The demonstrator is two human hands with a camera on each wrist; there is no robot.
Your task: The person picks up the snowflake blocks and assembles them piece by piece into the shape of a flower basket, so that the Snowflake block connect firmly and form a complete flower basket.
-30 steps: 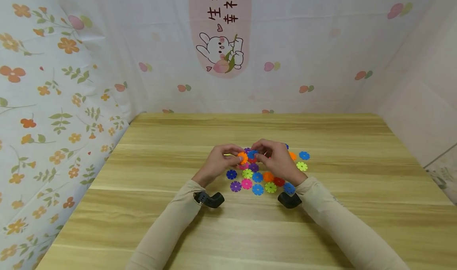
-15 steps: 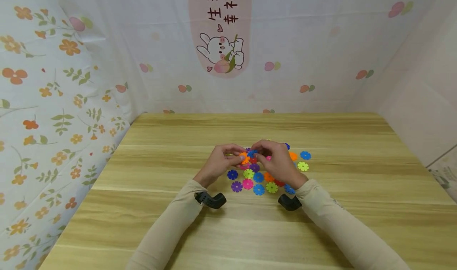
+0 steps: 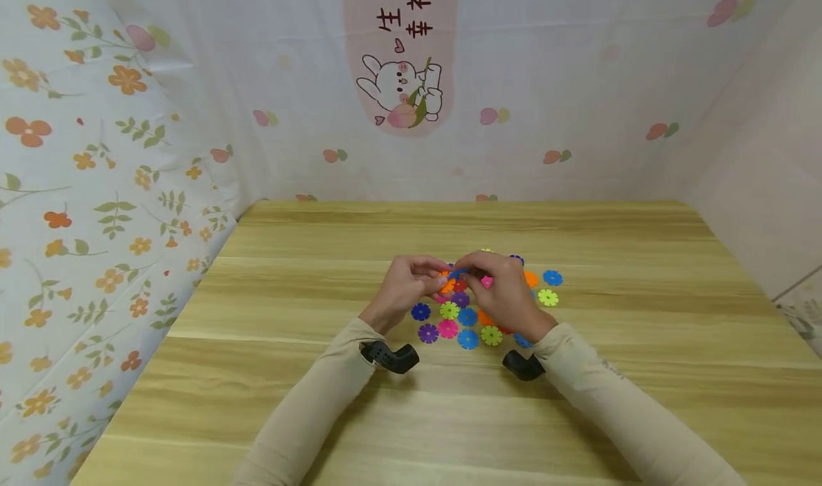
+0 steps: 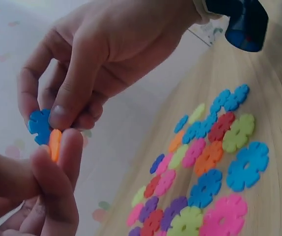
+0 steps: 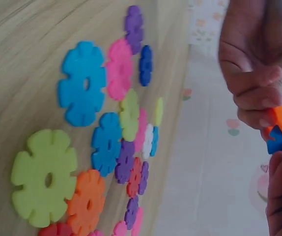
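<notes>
My left hand (image 3: 404, 292) pinches an orange notched flower disc (image 4: 55, 146) between thumb and fingertips. Thumb and fingers of my right hand (image 3: 507, 290) grip a blue flower disc (image 4: 39, 127). Both pieces meet at their edges, set at an angle to each other, as the right wrist view shows with the orange piece above the blue disc (image 5: 281, 139). Fingers cover part of each one. Beneath the hands, above the table in the head view, lie loose flower discs, among them a purple disc (image 3: 428, 333) and a pink disc (image 3: 448, 329).
Several more discs are spread flat on the wooden table (image 3: 321, 414), including a blue disc (image 3: 552, 277) and a lime disc (image 3: 548, 297) right of my right hand. A printed cloth (image 3: 289, 79) hangs behind the table. Each wrist wears a black camera mount (image 3: 399, 358).
My left hand has shifted slightly right, bringing the orange disc closer against the blue one. The blue disc looks more tilted now. The head view has moved a little.
</notes>
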